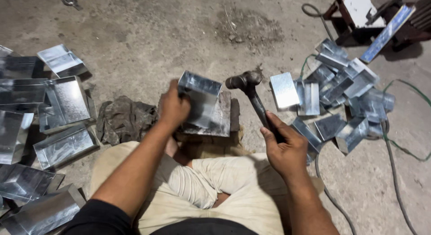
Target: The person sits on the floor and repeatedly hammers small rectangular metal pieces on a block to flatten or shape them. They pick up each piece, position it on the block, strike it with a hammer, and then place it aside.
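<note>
The person sits cross-legged on the concrete floor (148, 33), so the work lies low and close between the knees. The left hand (174, 107) is closed around the near edge of a folded sheet-metal piece (200, 98), holding it tilted on a flat metal block (222, 116) that stands just ahead of the legs; the block gives a hard backing under the thin sheet, and the grip at the edge keeps the fingers to one side of the raised face. The right hand (283, 147) is wrapped tight around the lower handle of a hammer (249, 89), whose dark head hangs just right of the piece and above the block, apart from the metal. Held far down the handle, the tool likely gains swing. A crumpled grey cloth (123, 118) lies just left of the block. 2 heaps flank the seat: open tray-shaped pieces (63, 104) at the left, smaller folded pieces (341, 91) at the right, each within arm's reach. A green cable (404, 149) curves past the right heap.
</note>
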